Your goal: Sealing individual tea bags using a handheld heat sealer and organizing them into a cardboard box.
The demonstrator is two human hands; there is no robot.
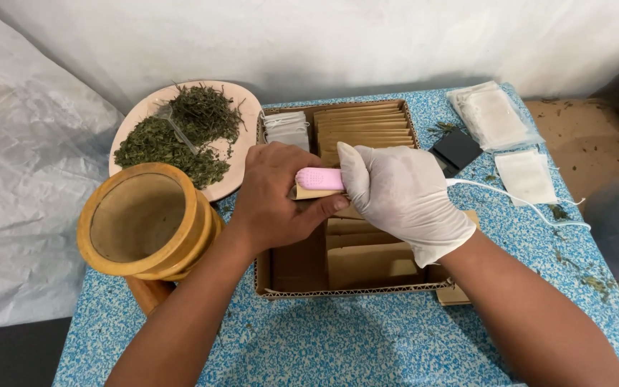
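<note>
Above the brown cardboard box (pixel 281 283), the bare left hand (pixel 277 197) pinches a small tan paper sachet (pixel 311 192), while the gloved right hand (pixel 399 193) grips a pink plastic sealer (pixel 320 178) on it. The sachet might slip and seal crooked.

Open desk (pixel 338 344) along the near edge, wide enough between the two forearms. Blocked at centre by the cardboard box (pixel 281 272), packed with brown paper pouches (pixel 367 261) at its near and far ends. Above the box, both hands locked together: left hand (pixel 277 197) and gloved right hand (pixel 402 193) on a pink tool (pixel 318 178). Left approach crowded by the wooden mortar (pixel 141 218) and, just beyond, the pink plate (pixel 241 97) heaped with dried leaves (pixel 177 136). Right side hemmed in by a white cord (pixel 517 201), a black device (pixel 456 149), and white filter bags (pixel 492 115) at far right.
</note>
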